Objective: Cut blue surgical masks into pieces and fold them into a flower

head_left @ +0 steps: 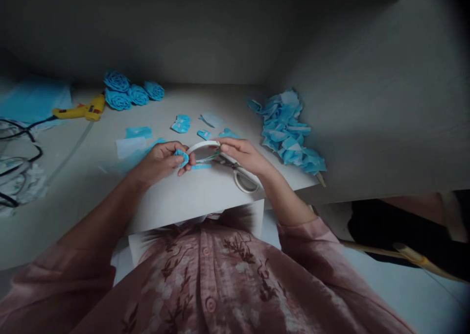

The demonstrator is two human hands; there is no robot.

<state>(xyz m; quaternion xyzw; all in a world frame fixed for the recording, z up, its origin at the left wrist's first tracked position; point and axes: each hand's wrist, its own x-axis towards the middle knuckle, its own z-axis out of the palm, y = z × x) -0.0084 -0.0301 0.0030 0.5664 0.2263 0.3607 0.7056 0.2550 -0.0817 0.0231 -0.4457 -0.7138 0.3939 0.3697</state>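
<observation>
My left hand (pixel 161 160) is closed round a small rolled piece of blue fabric (pixel 182 155), pressing it against the left end of a thin white curved band (pixel 203 147). My right hand (pixel 244 155) pinches the right end of the same band. Both hands are above the near edge of the white table (pixel 198 197). White-handled scissors (pixel 244 179) lie on the table under my right wrist, partly hidden by it.
A heap of cut blue fabric pieces (pixel 290 133) lies at the right. Several blue fabric roses (pixel 128 91) sit at the back left beside a yellow glue gun (pixel 82 111). Loose blue scraps (pixel 181 123) lie mid-table. Black cables (pixel 18 153) trail at the left.
</observation>
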